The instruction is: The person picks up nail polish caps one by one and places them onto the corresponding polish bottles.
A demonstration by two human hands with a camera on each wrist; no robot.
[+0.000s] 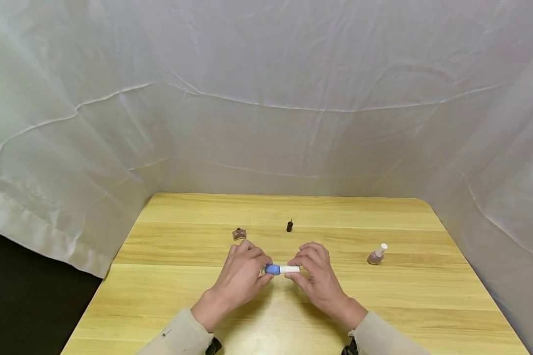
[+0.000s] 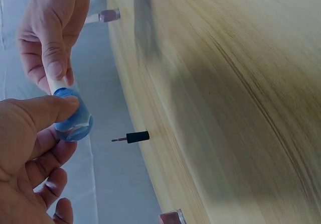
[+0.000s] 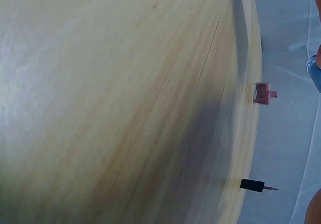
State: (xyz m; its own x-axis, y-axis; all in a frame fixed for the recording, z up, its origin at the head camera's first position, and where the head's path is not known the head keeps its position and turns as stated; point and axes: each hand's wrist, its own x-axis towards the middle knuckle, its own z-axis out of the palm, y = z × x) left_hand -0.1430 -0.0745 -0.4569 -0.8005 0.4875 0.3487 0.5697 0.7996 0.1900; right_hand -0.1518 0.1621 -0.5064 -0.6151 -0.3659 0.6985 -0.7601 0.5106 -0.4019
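Between both hands a blue nail polish bottle [image 1: 273, 269] with a white cap [image 1: 289, 269] lies sideways above the table. My left hand [image 1: 244, 273] pinches the blue glass body between thumb and fingers. On the other end, my right hand [image 1: 316, 277] pinches the white cap with thumb and fingertips. In the left wrist view the cap sits against the neck of the blue bottle [image 2: 74, 116]. Only slivers of fingers and part of the blue bottle [image 3: 314, 73] show at the edge of the right wrist view.
Beyond the left hand stands an uncapped brownish nail polish bottle [image 1: 239, 233]. A black cap [image 1: 289, 226] stands with its brush pointing up at the back. To the right is a mauve nail polish bottle [image 1: 375, 257] with a white cap. Pale curtains [image 1: 293, 138] surround the wooden table [image 1: 426, 296].
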